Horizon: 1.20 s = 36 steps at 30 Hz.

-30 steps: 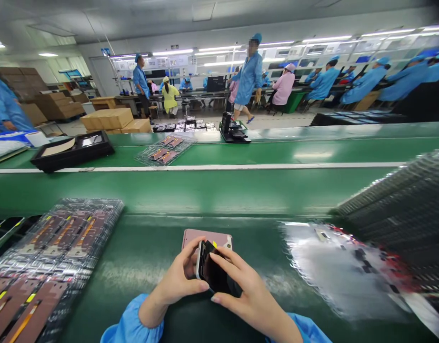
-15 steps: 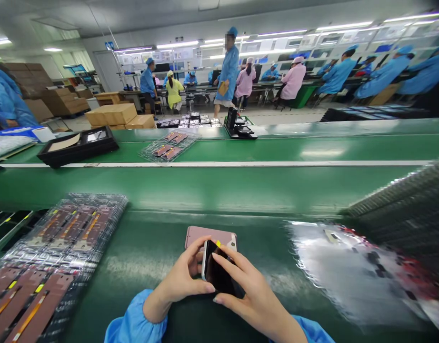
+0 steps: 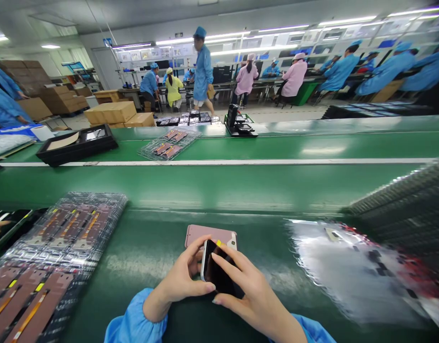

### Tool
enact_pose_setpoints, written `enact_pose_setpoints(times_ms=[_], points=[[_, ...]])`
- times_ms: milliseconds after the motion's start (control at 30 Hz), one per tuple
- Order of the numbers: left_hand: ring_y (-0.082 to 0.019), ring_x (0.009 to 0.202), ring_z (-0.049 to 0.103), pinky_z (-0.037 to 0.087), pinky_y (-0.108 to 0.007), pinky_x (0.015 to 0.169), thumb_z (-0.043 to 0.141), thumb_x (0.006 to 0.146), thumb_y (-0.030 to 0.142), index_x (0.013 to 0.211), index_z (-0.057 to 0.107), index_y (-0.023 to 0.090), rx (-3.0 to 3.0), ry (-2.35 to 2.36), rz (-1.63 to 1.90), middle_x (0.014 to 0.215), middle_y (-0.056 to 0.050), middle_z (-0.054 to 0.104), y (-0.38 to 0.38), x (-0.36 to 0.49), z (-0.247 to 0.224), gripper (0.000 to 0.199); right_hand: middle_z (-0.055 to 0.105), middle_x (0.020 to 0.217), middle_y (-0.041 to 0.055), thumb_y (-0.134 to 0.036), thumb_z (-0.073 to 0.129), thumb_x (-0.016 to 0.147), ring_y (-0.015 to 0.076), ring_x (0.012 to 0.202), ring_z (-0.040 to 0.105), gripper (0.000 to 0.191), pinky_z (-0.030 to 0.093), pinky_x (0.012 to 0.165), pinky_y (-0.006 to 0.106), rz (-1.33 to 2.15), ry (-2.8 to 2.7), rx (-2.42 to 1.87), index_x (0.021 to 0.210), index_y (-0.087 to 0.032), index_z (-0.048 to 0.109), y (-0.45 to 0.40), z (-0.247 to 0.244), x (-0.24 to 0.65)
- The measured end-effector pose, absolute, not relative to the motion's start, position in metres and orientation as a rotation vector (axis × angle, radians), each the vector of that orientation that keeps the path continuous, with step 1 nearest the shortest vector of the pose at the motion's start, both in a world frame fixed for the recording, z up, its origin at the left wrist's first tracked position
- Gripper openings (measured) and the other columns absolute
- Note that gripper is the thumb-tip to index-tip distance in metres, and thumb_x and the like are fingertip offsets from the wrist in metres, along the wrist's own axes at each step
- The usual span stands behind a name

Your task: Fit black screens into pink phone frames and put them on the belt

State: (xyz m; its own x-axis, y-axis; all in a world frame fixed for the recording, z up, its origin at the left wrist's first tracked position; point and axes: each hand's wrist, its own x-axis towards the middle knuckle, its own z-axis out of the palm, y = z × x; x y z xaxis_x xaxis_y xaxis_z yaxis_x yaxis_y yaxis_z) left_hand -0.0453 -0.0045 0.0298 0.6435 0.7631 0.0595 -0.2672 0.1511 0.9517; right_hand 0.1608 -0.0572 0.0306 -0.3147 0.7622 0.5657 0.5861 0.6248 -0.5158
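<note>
Between my two hands is a smartphone (image 3: 219, 275) with a dark screen and a silvery edge, tilted toward me, a small yellow tab at its top. My left hand (image 3: 185, 274) grips its left side, thumb along the lower edge. Fingers of my right hand (image 3: 244, 286) lie over the screen, with the thumb at the bottom right corner. Just behind the phone a flat pink panel (image 3: 205, 232) rests on the green work surface (image 3: 144, 267), partly covered by my hands. The phone's back is hidden.
Clear trays of brown parts with orange flex strips (image 3: 76, 228) lie at left. A clear plastic sheet (image 3: 334, 267) and a stack of trays (image 3: 412, 205) stand at right. Farther back are a black tray (image 3: 76, 145), a smaller clear tray (image 3: 169, 144) and a black fixture (image 3: 237, 125).
My hands and the phone hold nearly the same position. A standing person in blue in the background has moved left. Another person's fingers now show at the far left edge.
</note>
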Motion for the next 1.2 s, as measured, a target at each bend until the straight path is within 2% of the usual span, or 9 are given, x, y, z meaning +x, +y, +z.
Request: enact_pose_setpoints(times_ms=[167, 467, 767, 933, 1000, 1067, 1133, 1200], points=[[-0.033, 0.119, 0.059, 0.040, -0.049, 0.108, 0.085, 0.068, 0.035, 0.145, 0.039, 0.027, 1.221, 0.497, 0.780, 0.134, -0.016, 0.059, -0.006, -0.046, 0.030, 0.091, 0.051, 0.143, 0.0167, -0.048, 0.065, 0.089, 0.0314, 0.128, 0.052, 0.067, 0.051, 0.100, 0.044, 0.238, -2.039, -1.048, 0.147, -0.024, 0.043, -0.057, 0.030, 0.161], [-0.029, 0.118, 0.059, 0.048, -0.040, 0.099, 0.085, 0.070, 0.029, 0.145, 0.039, 0.033, 1.250, 0.487, 0.748, 0.135, -0.012, 0.058, -0.005, -0.047, 0.032, 0.088, 0.049, 0.143, 0.0185, -0.046, 0.056, 0.094, 0.0284, 0.133, 0.046, 0.057, 0.049, 0.103, 0.043, 0.193, -2.087, -1.018, 0.142, -0.016, 0.046, -0.057, 0.036, 0.160], [-0.029, 0.123, 0.056, 0.046, -0.037, 0.102, 0.085, 0.069, 0.027, 0.145, 0.040, 0.036, 1.253, 0.485, 0.734, 0.142, -0.010, 0.054, -0.005, -0.049, 0.032, 0.089, 0.052, 0.138, 0.0207, -0.048, 0.053, 0.095, 0.0267, 0.132, 0.046, 0.054, 0.048, 0.103, 0.041, 0.173, -2.099, -1.011, 0.137, -0.014, 0.049, -0.055, 0.041, 0.159], [-0.030, 0.128, 0.053, 0.045, -0.040, 0.104, 0.086, 0.069, 0.028, 0.143, 0.044, 0.040, 1.154, 0.425, 0.750, 0.147, -0.009, 0.050, -0.008, -0.046, 0.038, 0.086, 0.054, 0.137, 0.0224, -0.058, 0.051, 0.091, 0.0281, 0.132, 0.047, 0.064, 0.048, 0.103, 0.041, 0.127, -2.099, -0.991, 0.137, -0.013, 0.049, -0.054, 0.042, 0.160], [-0.031, 0.132, 0.049, 0.044, -0.041, 0.106, 0.086, 0.069, 0.029, 0.141, 0.046, 0.040, 1.109, 0.406, 0.772, 0.148, -0.008, 0.049, -0.010, -0.043, 0.040, 0.083, 0.055, 0.136, 0.0219, -0.062, 0.053, 0.089, 0.0300, 0.132, 0.047, 0.069, 0.047, 0.103, 0.045, 0.101, -2.109, -1.004, 0.138, -0.014, 0.049, -0.054, 0.043, 0.161], [-0.031, 0.135, 0.046, 0.043, -0.040, 0.107, 0.087, 0.068, 0.030, 0.140, 0.049, 0.041, 1.073, 0.394, 0.783, 0.148, -0.007, 0.049, -0.011, -0.040, 0.041, 0.082, 0.056, 0.136, 0.0201, -0.063, 0.057, 0.086, 0.0334, 0.131, 0.048, 0.070, 0.042, 0.105, 0.054, 0.065, -2.136, -1.051, 0.138, -0.016, 0.049, -0.056, 0.041, 0.161], [-0.030, 0.137, 0.043, 0.040, -0.038, 0.111, 0.089, 0.066, 0.031, 0.139, 0.050, 0.040, 1.044, 0.399, 0.785, 0.149, -0.006, 0.049, -0.011, -0.039, 0.039, 0.084, 0.057, 0.137, 0.0183, -0.059, 0.062, 0.086, 0.0364, 0.132, 0.046, 0.067, 0.036, 0.107, 0.063, 0.042, -2.148, -1.102, 0.139, -0.019, 0.049, -0.058, 0.038, 0.160], [-0.027, 0.138, 0.043, 0.038, -0.035, 0.112, 0.088, 0.066, 0.034, 0.139, 0.051, 0.038, 1.001, 0.430, 0.797, 0.149, -0.005, 0.049, -0.011, -0.038, 0.035, 0.082, 0.055, 0.140, 0.0173, -0.053, 0.065, 0.087, 0.0373, 0.134, 0.044, 0.064, 0.032, 0.107, 0.066, 0.068, -2.105, -1.143, 0.141, -0.022, 0.047, -0.059, 0.032, 0.159]])
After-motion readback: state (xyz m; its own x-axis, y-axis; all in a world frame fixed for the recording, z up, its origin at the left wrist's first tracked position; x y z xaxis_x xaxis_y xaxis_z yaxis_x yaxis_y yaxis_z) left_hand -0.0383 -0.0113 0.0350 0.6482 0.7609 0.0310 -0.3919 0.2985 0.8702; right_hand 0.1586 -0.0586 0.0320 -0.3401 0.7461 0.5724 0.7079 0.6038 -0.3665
